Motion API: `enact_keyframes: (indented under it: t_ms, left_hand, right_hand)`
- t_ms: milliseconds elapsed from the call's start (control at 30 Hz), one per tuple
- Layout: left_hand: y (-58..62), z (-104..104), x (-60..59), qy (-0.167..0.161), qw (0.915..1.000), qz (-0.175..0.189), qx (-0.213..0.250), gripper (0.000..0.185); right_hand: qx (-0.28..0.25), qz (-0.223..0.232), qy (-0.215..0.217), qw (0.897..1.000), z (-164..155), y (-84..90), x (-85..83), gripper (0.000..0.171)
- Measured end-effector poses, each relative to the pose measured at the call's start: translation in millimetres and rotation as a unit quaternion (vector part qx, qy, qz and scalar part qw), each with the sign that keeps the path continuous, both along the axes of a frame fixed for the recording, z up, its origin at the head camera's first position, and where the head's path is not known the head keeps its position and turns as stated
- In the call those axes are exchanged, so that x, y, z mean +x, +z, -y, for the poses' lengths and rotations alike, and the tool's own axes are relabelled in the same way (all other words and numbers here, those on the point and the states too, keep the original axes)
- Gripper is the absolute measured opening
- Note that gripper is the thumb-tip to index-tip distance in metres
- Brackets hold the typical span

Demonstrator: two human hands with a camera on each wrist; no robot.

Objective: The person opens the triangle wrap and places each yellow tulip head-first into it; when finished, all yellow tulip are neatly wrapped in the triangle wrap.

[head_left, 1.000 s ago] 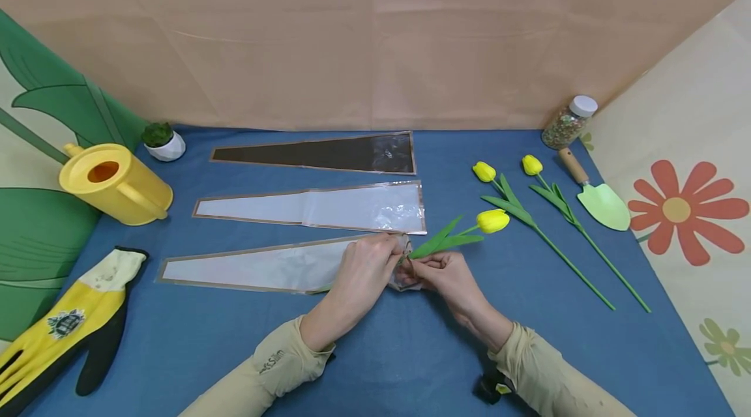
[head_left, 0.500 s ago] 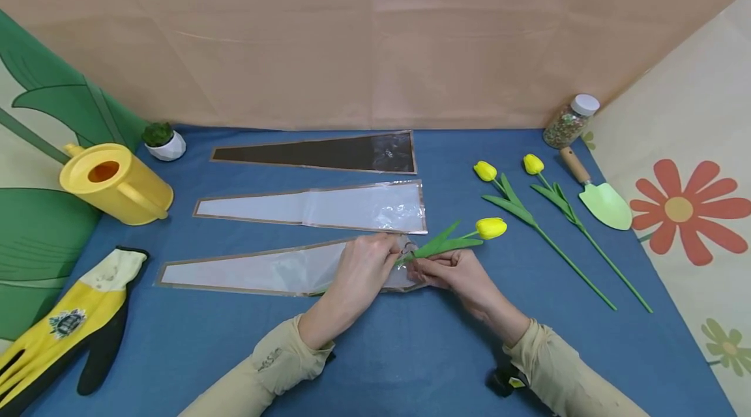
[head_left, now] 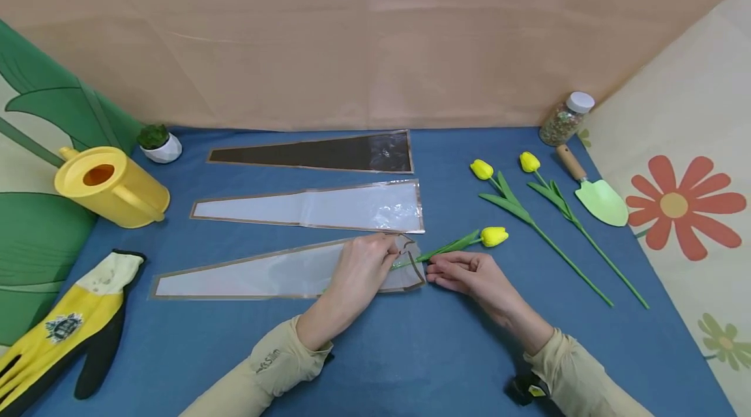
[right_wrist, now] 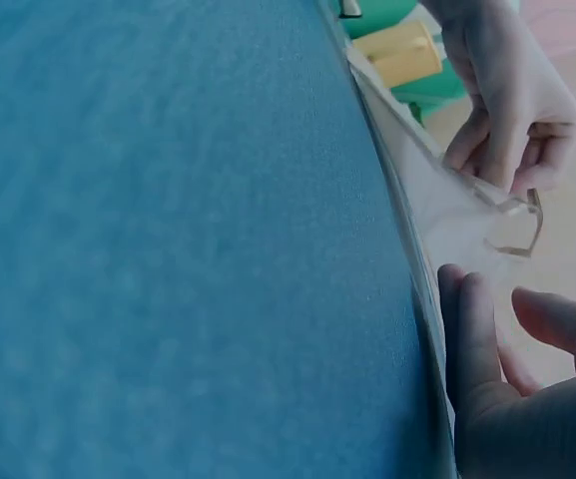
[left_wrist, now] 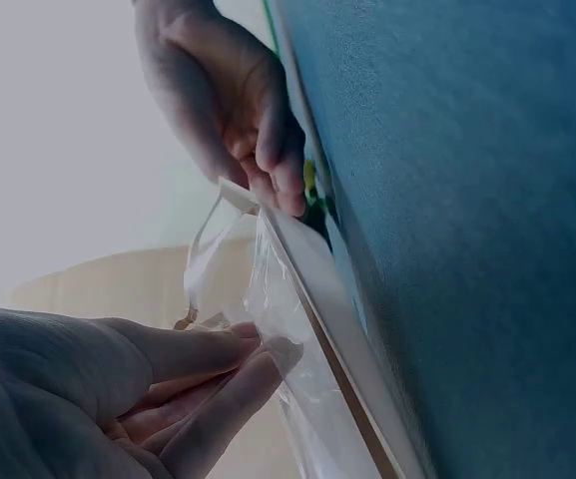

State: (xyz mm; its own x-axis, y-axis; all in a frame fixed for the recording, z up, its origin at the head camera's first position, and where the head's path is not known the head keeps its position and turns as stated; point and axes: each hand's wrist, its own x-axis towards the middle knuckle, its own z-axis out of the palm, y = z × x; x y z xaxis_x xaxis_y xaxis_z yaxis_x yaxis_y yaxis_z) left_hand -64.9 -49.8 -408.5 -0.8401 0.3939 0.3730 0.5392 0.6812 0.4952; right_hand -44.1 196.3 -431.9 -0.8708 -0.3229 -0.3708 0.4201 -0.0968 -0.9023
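Clear cellophane formed the nearest flower sleeve (head_left: 276, 270), lying flat on the blue tablecloth (head_left: 411, 352). We saw a yellow tulip (head_left: 494, 236) with its stem running into the sleeve's wide mouth, its bloom lying outside on the cloth. Our left hand (head_left: 360, 267) pinched the upper lip of that mouth, lifting it. Our right hand (head_left: 469, 273) lay just beside the opening, fingers loose and holding nothing. Beyond lay two more sleeves (head_left: 328, 207), two tulips (head_left: 530, 212), a green trowel (head_left: 595, 195) and a yellow watering can (head_left: 108, 186).
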Motion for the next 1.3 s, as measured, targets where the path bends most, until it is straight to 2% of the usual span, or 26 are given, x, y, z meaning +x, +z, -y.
enact_keyframes:
  t_ms: [133, 267, 467, 700, 833, 967, 1133, 1300]
  left_hand:
    - [-0.4, 0.8, 0.4, -0.004, 0.9999, 0.010, -0.001, 0.012]
    - [-0.8, 1.4, -0.1, -0.011, 0.9999, 0.005, 0.004, 0.012]
    - [-0.2, 1.9, -1.0, -0.012, 0.9999, -0.003, 0.006, 0.014]
    - [-0.4, 2.2, -0.2, -0.013, 0.9999, 0.004, 0.006, 0.015]
    - [-0.7, 1.9, 0.1, -0.014, 0.9999, 0.008, 0.004, 0.014]
    - [0.1, 2.2, -0.4, -0.013, 0.9999, 0.010, -0.001, 0.013]
    - [1.1, 2.2, -0.6, -0.013, 0.9998, 0.014, -0.009, 0.014]
    - [0.3, 2.0, 0.8, -0.017, 0.9997, -0.002, -0.015, 0.017]
  right_hand:
    - [0.009, 0.001, -0.017, 1.000, -3.8, 5.1, 2.9, 0.045]
    - [0.009, 0.000, -0.067, 0.998, -15.4, 11.7, 10.8, 0.046]
    - [-0.052, 0.019, -0.159, 0.986, -35.7, 14.5, 21.5, 0.047]
    - [-0.095, 0.061, -0.198, 0.974, -46.5, 13.4, 27.1, 0.034]
    - [-0.122, 0.113, -0.219, 0.961, -48.1, 13.5, 30.6, 0.022]
    - [-0.160, 0.162, -0.231, 0.946, -46.4, 12.4, 31.9, 0.020]
    - [-0.196, 0.188, -0.244, 0.931, -41.9, 12.3, 28.7, 0.020]
    - [-0.226, 0.205, -0.251, 0.918, -37.9, 14.8, 25.4, 0.021]
